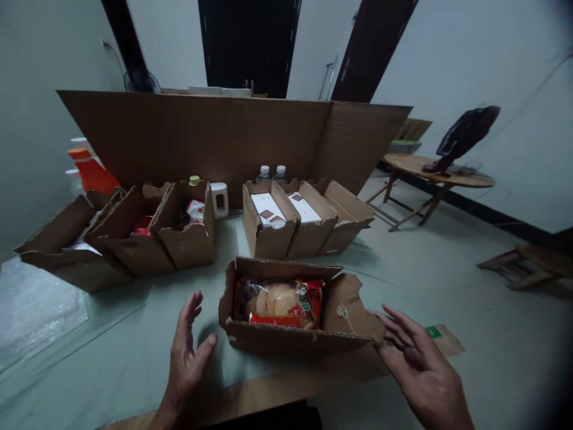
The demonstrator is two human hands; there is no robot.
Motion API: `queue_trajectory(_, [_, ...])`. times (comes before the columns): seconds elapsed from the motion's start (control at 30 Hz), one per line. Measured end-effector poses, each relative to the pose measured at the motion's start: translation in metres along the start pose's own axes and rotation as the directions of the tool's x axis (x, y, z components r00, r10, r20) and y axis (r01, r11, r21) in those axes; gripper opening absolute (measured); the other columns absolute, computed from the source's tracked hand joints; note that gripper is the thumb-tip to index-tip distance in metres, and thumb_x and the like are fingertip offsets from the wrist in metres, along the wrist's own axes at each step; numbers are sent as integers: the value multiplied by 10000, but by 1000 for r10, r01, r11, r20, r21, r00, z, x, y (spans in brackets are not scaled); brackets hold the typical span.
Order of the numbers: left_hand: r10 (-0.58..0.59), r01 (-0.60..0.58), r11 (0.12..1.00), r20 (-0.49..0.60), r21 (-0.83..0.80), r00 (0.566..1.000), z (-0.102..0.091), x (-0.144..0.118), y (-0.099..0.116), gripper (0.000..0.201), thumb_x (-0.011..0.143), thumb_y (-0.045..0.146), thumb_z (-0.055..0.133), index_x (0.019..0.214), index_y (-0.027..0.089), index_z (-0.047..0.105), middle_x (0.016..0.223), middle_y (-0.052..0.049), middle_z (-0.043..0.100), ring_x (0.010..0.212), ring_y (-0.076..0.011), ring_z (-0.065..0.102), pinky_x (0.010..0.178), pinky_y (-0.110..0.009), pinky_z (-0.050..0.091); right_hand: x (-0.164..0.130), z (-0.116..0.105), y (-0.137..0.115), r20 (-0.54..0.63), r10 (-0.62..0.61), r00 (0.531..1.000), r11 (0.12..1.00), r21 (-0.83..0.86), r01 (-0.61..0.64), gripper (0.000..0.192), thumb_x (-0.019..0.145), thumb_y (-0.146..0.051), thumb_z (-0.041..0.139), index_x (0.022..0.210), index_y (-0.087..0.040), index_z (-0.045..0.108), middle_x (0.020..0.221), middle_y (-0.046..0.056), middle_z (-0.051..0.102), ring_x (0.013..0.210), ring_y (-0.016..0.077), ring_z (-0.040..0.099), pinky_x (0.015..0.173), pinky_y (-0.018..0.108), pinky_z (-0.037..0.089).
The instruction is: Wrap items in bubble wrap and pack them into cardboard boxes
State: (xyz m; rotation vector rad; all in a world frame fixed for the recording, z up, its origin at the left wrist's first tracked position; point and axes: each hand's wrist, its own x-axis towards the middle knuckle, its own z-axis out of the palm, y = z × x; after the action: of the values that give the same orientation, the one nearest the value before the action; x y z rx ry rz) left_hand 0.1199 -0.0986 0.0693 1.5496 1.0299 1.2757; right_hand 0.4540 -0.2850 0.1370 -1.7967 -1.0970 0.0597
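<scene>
Cardboard box [286,334] with a snack bag [280,303] sits on the tabletop [111,352], long axis crosswise between the 2 open, empty hands: left hand [185,352], right hand [421,364] nearer its flap.

Bare table flanks the open snack carton [286,334] left and right; behind it, two rows of cartons [188,239] block passage.
</scene>
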Motion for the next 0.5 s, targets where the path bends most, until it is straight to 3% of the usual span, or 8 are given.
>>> queue_trajectory(0.1, [-9, 17, 999, 168, -43, 986, 14, -12, 3, 714, 860, 437, 658, 1508, 273, 405, 1568, -113, 450, 1455, -325, 418, 1173, -474, 390, -29, 9, 24, 119, 93, 989, 996, -14, -92, 540, 789, -524, 700, 1232, -218, 659, 1147, 137, 748, 1047, 316, 721, 828, 380, 615])
queue_trajectory(0.17, [-65, 68, 998, 204, -5, 977, 25, -16, 3, 653, 848, 404, 655, 1450, 231, 472, 1468, -130, 550, 1389, -323, 497, 1134, -464, 434, -34, 28, 24, 212, 132, 968, 991, -34, -128, 492, 771, -548, 696, 1132, -214, 686, 1085, 130, 755, 1040, 324, 714, 858, 402, 603])
queue_trajectory(0.33, [-110, 99, 991, 135, 88, 985, 42, 12, 3, 445, 807, 338, 615, 1219, 171, 605, 1187, -110, 681, 1138, -281, 636, 963, -404, 535, 17, 87, -1, 284, 117, 952, 990, 42, -134, 372, 867, -461, 566, 1108, -189, 643, 973, 96, 738, 887, 260, 703, 793, 366, 570])
queue_trajectory(0.5, [-131, 129, 984, 3, 122, 991, 41, 46, -2, 499, 790, 302, 611, 1274, 197, 552, 1163, -83, 671, 904, -186, 644, 688, -257, 531, 63, 125, -4, 433, 22, 901, 983, 157, -99, 399, 835, -374, 569, 1179, -174, 597, 1011, 86, 735, 817, 229, 683, 745, 349, 545])
